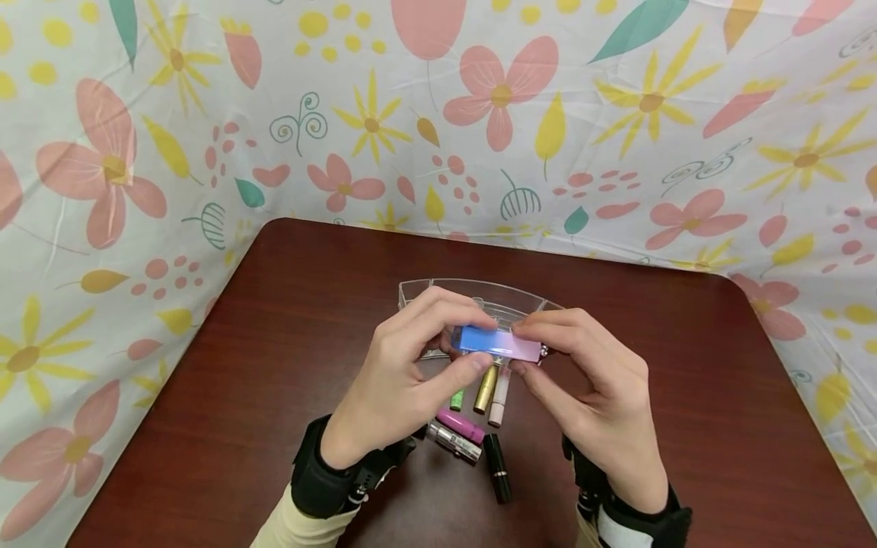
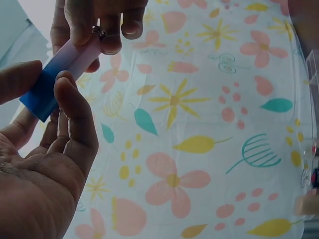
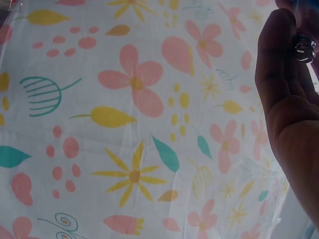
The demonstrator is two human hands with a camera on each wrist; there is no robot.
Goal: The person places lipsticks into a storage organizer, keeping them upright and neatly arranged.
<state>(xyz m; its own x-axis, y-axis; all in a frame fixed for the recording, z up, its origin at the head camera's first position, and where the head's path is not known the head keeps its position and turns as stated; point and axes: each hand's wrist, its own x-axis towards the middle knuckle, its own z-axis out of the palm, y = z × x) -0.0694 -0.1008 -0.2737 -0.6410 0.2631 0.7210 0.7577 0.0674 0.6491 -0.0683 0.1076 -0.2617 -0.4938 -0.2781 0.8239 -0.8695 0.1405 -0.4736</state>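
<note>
Both hands hold a blue-to-pink rectangular tube (image 1: pixel 503 344) level above the table. The thumb and fingers of my left hand (image 1: pixel 404 373) pinch its blue end, while my right hand (image 1: pixel 603 388) pinches the pink end. A small shiny metal piece (image 2: pixel 99 32) sticks out at that pink end. Behind and below the hands stands a clear curved organizer (image 1: pixel 473 287), partly covered by them. Just under the tube lie a gold tube (image 1: pixel 486 390), a pale pink tube (image 1: pixel 499 399) and a green tube (image 1: pixel 457 399).
Nearer the person lie a magenta tube (image 1: pixel 460 425), a silver tube (image 1: pixel 454 443) and a black tube (image 1: pixel 497 468). They rest on a dark brown table (image 1: pixel 226 426) with rounded far corners. A flower-printed cloth (image 1: pixel 411 183) hangs around its back and sides.
</note>
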